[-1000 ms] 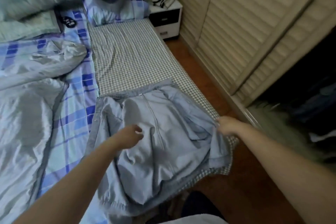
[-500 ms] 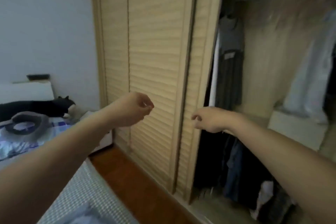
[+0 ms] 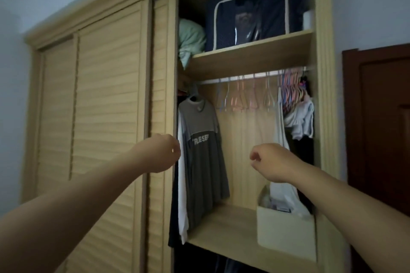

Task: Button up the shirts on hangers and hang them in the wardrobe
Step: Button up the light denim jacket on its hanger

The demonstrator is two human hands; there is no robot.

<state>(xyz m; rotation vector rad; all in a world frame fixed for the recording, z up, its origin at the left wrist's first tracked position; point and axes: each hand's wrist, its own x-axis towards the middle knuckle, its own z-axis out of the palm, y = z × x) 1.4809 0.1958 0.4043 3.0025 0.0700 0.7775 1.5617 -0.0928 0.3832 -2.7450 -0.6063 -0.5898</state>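
Both my hands are raised before the open wardrobe [image 3: 250,55], left hand [image 3: 160,153] and right hand [image 3: 269,163] curled, holding nothing. No shirt to button is in view. Empty hangers [image 3: 239,97] on the rail look light and stiff; I'd grip one by its hook.

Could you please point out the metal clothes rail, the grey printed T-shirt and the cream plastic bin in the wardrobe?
Metal clothes rail [image 3: 255,76]: head view, bare middle stretch.
Grey printed T-shirt [image 3: 205,162]: head view, chest below the lettering.
Cream plastic bin [image 3: 285,231]: head view, front wall.
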